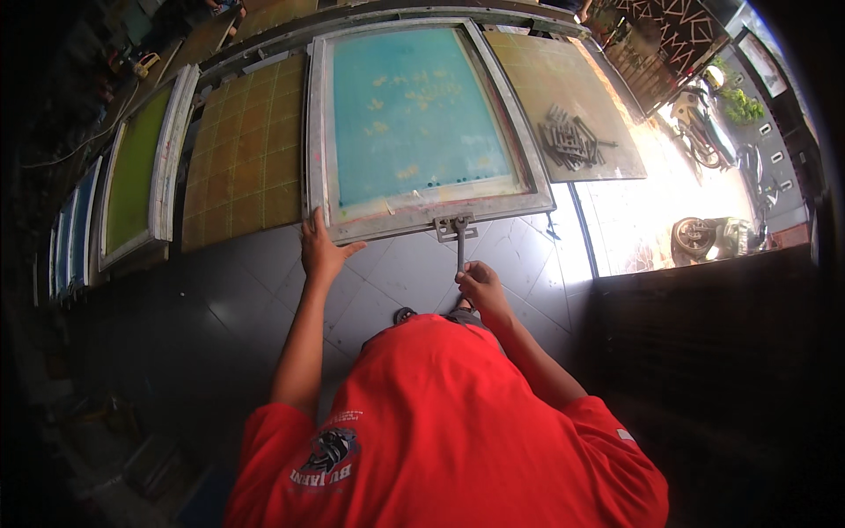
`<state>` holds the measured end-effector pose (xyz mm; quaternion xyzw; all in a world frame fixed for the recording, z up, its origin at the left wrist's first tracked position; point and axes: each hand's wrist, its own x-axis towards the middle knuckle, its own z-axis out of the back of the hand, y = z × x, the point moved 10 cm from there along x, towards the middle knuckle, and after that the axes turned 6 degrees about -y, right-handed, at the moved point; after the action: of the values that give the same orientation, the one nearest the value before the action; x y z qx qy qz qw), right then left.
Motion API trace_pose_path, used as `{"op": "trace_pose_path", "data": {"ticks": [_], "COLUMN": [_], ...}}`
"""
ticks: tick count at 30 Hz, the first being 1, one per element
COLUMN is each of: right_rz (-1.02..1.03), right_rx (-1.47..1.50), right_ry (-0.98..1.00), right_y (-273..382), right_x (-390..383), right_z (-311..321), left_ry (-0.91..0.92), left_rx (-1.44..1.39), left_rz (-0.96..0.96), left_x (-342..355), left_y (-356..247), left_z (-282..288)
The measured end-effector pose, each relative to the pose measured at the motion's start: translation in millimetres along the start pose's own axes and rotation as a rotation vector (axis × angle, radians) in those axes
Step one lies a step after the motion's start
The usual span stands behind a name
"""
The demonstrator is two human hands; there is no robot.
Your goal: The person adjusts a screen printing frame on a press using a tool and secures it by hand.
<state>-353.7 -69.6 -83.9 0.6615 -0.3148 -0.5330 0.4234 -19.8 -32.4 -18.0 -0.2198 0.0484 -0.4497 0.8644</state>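
Observation:
A screen-printing frame [422, 216] with a metal border and turquoise mesh lies at the centre. My left hand [325, 251] touches its lower-left corner, fingers stretched out and thumb spread along the edge. My right hand [478, 283] is closed on the handle of a metal wrench [461, 248]. The wrench stands upright in the view, its head against a slotted metal bracket [444, 230] on the frame's front edge; whether it sits on a nut is too small to tell.
Gridded boards [239, 150] flank the frame, the right one [563, 84] bearing a pile of metal pieces [570, 141]. More screens [132, 167] stand left. A tiled floor [370, 290] lies below. Parked motorbikes [713, 238] are outside right; parts of other people [220, 11] show at the top.

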Motion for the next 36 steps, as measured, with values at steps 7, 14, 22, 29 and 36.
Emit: {"op": "trace_pose_path", "data": {"ticks": [7, 14, 22, 29, 36], "right_rz": [-0.040, -0.073, -0.094, -0.154, -0.031], "right_rx": [0.024, 0.255, 0.361, 0.527, 0.465], "right_ry": [0.043, 0.140, 0.115, 0.276, 0.230], "right_y": [1, 26, 45, 42, 48], "right_x": [1, -23, -27, -31, -40], "right_z": [-12, -19, -43, -50, 7], "left_ry": [0.013, -0.283, 0.528, 0.559, 0.909], "left_rx": [-0.006, -0.064, -0.766, -1.014, -1.066], "left_rz": [-0.008, -0.225, -0.334, -0.288, -0.269], "left_x": [-1, -27, -108, -100, -86], "left_y": [9, -50, -178, -166, -149], "left_z": [-6, 63, -9, -27, -46]}}
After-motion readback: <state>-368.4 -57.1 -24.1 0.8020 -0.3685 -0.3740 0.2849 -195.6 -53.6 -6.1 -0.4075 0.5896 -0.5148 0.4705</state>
